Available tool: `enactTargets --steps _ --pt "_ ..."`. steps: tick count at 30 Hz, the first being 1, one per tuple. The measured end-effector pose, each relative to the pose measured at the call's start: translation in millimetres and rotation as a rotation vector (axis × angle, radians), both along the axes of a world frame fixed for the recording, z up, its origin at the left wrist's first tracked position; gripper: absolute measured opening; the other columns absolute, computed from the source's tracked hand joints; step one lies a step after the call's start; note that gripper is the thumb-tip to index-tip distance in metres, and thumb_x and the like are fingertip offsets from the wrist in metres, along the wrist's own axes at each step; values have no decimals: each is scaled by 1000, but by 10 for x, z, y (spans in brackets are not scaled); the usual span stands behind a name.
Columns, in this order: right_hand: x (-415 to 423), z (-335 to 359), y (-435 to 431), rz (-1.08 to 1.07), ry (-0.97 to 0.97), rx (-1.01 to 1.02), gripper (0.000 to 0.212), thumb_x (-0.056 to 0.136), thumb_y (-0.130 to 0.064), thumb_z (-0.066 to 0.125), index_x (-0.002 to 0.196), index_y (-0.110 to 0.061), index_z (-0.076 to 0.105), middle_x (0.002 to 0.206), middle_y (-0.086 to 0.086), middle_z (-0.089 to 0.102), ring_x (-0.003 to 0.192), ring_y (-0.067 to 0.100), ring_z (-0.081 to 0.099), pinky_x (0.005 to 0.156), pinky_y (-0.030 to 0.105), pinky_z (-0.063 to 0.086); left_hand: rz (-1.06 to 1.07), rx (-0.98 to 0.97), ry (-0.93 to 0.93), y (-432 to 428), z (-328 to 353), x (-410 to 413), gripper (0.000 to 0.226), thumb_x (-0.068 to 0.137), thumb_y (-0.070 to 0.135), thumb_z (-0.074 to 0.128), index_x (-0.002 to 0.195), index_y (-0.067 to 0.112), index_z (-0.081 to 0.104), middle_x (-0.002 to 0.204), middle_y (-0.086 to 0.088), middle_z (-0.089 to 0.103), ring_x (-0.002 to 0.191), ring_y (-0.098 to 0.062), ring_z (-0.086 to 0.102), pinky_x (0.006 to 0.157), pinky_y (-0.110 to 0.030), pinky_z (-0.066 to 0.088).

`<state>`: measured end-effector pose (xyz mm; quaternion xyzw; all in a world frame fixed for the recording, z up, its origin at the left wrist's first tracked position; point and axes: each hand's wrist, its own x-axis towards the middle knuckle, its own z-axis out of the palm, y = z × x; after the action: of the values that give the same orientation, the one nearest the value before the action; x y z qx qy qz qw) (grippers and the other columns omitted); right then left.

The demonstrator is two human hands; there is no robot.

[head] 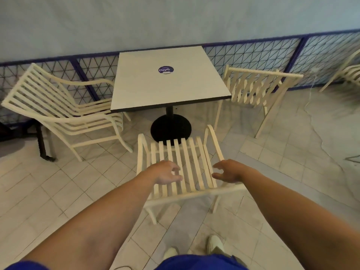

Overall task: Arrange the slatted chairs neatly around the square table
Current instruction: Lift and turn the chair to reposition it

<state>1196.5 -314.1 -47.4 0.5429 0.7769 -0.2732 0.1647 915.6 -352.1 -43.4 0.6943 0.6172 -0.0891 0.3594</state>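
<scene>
Three chairs in view: one on each of three sides of the square table, whose fourth side stands against the mesh railing.
Left chair: faces the table, seat front close to the table edge, though it looks slightly angled; judged roughly placed.
Right chair: stands beside the table's right edge, back toward the camera side, turned somewhat askew; it probably needs straightening.
Near chair: sits directly in front of the person, arm fronts pointing at the table's black round base, seat not yet under the tabletop; judged the step in hand.
Progress: around the middle, since all three chairs are near their sides but none looks squared up.
Left hand: reaches forward over the seat slats, fingers loosely curled and spread, gripping nothing.
Right hand: reaches forward near the chair's right armrest, fingers apart, likewise holding nothing.
Contact: neither hand clearly touches the frame; blur makes it uncertain.
Fourth chair: partly visible at far right, well apart.
</scene>
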Motion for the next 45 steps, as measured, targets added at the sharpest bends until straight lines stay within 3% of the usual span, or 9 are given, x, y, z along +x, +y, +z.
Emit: enactTargets --steps 14,21,36,45 --pt "1068 49 -569 -369 -25 35 57 95 -52 50 144 -22 44 142 3 51 123 22 51 104 36 39 -410 25 -30 373 158 1205 58 94 56 57 142 23 55 143 0 55 124 -20 55 95 -31 42" --pt "1761 -56 -576 -468 26 27 59 96 -51 48 145 -19 43 145 2 49 130 22 46 109 37 34 -480 1 1 603 105 1999 59 92 56 60 140 22 57 141 -2 57 123 -22 56 101 -36 45" --pt "3897 -188 217 -376 38 -35 59 97 -50 47 147 -22 39 149 1 44 135 22 40 111 37 31 -399 -26 51 1167 -132 4024 58 92 56 61 139 23 57 136 0 60 121 -21 56 103 -35 44" --pt "4427 -284 1029 -304 29 -68 60 96 -53 46 147 -22 39 149 1 44 135 23 39 111 38 32 -373 -77 51 1824 -294 4542 58 91 59 59 138 26 57 137 0 59 122 -20 56 103 -37 43"
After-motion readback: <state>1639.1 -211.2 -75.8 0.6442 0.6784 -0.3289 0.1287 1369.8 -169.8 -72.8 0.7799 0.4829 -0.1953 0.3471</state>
